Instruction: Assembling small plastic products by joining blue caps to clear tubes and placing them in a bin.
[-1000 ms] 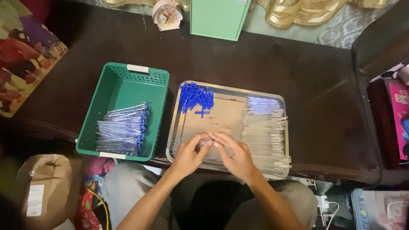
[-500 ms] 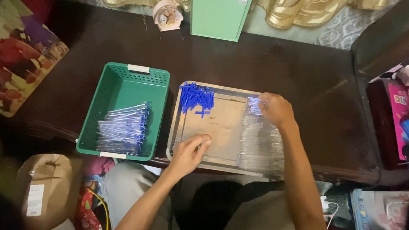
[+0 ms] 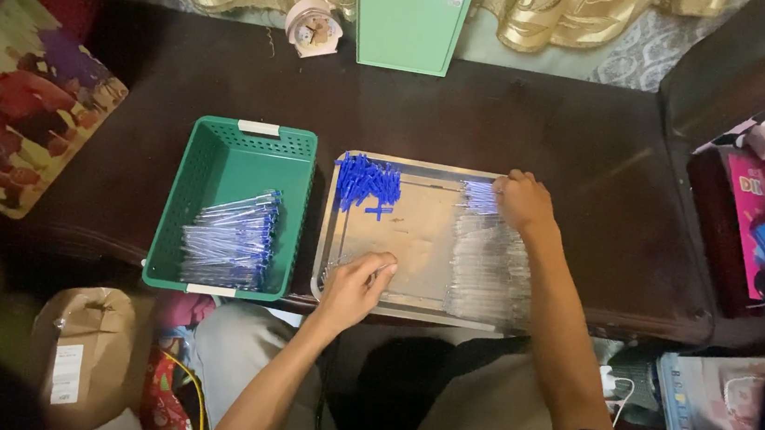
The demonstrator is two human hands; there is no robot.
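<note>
While the view looks straight down on a dark table, these lines tell what lies where.

Table: dark wooden top (image 3: 540, 127) filling the middle of the frame, a person seated at its lower edge.

Tray: shallow metal tray (image 3: 418, 237) at centre, its bare floor showing between the piles.

Right hand: right hand (image 3: 524, 203) at the tray's upper right corner, fingers curled down onto the top of a heap of clear pen barrels (image 3: 489, 272) — whether it grips any cannot be told.

Left hand: left hand (image 3: 357, 287) at the tray's lower left, fingers bent and pinched together near the tray floor; what it holds, if anything, is too small to tell.

Caps: pile of small blue caps (image 3: 367, 181) in the tray's upper left corner, well apart from both hands.

Basket: green plastic basket (image 3: 219, 162) just beside the tray on the left, with finished blue pens (image 3: 231, 238) stacked in its lower half.

Upper edge: mint-green box (image 3: 411, 12) standing upright, a small pink clock (image 3: 313, 29) to its left.
</note>
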